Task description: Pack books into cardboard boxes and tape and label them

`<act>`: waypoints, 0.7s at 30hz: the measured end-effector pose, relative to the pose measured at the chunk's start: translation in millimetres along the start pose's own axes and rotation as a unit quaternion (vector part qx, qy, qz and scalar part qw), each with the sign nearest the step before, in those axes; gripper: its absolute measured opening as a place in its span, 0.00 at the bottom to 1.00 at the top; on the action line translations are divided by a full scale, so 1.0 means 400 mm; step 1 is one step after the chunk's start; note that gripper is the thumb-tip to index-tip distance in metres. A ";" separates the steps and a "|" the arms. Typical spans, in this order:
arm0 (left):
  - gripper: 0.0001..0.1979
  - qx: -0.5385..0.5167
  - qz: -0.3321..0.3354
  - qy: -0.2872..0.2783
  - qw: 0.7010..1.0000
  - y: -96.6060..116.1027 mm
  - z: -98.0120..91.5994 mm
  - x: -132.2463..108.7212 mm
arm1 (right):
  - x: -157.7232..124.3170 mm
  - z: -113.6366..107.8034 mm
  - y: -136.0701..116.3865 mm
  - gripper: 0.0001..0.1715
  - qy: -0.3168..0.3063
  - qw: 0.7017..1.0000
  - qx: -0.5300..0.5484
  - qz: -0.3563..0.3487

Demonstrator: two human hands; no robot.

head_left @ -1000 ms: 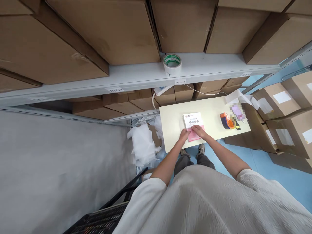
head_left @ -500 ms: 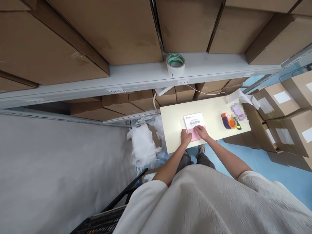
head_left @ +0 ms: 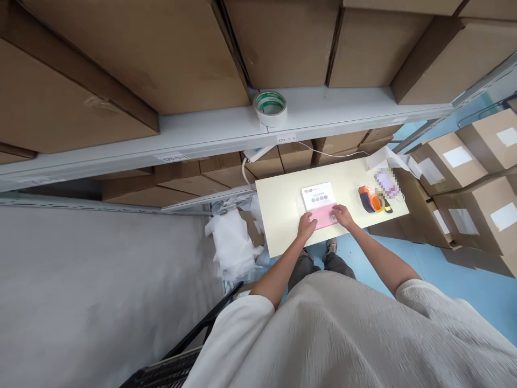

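Observation:
A flat white-and-pink packet [head_left: 318, 200] lies on the cream tabletop [head_left: 278, 215], its white half at the far side with print and a row of grey circles. The pink half is nearer me, with a small barcode-like label at its right. My left hand [head_left: 307, 225] grips the packet's near left edge, thumb over the pink part. At the right edge, my right hand [head_left: 343, 216] has its fingers closed on the side by the label. The fingers under the edges are hidden. I cannot tell whether the packet is a thin box or a booklet.
An orange-and-purple tape dispenser [head_left: 370, 199] and a blurred-out item [head_left: 386, 183] lie to the right. A tape roll [head_left: 270, 110] stands on the grey shelf [head_left: 210, 126] above. Cartons [head_left: 468, 215] are stacked at right; white wrapping [head_left: 232, 240] lies left of the table.
My right hand has moved from the packet's middle to its right edge, uncovering the pink part and its label. My left hand stays at the left edge. The view has shifted slightly.

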State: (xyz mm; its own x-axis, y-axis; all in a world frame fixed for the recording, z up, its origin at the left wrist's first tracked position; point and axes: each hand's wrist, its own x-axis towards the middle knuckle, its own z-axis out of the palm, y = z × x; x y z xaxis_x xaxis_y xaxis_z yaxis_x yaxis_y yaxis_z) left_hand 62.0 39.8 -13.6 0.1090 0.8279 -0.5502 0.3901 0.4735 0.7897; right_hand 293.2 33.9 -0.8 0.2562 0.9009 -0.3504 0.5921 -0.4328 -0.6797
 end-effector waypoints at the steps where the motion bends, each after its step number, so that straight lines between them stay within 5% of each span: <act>1: 0.20 0.011 0.005 0.005 1.000 -0.001 0.004 0.000 | -0.002 -0.019 0.005 0.20 0.007 1.000 0.011 0.009; 7: 0.19 0.096 0.054 0.079 0.991 0.001 0.050 -0.030 | -0.041 -0.201 0.077 0.20 0.094 0.993 0.075 0.014; 14: 0.17 0.080 0.100 0.094 0.987 0.048 0.193 -0.077 | -0.049 -0.463 0.258 0.20 0.153 0.981 0.061 0.098; 21: 0.18 0.071 0.099 0.069 0.990 0.102 0.297 -0.131 | 0.005 -0.546 0.389 0.17 0.133 0.974 0.007 0.186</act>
State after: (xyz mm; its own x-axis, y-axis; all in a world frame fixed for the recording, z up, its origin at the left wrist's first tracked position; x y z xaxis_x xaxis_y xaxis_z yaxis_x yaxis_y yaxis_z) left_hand 180.8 -20.1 15.4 0.0737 0.9381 -0.3384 0.4997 0.2589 0.8266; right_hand 552.8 -24.2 33.5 0.6407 0.6581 -0.3955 0.4109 -0.7290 -0.5474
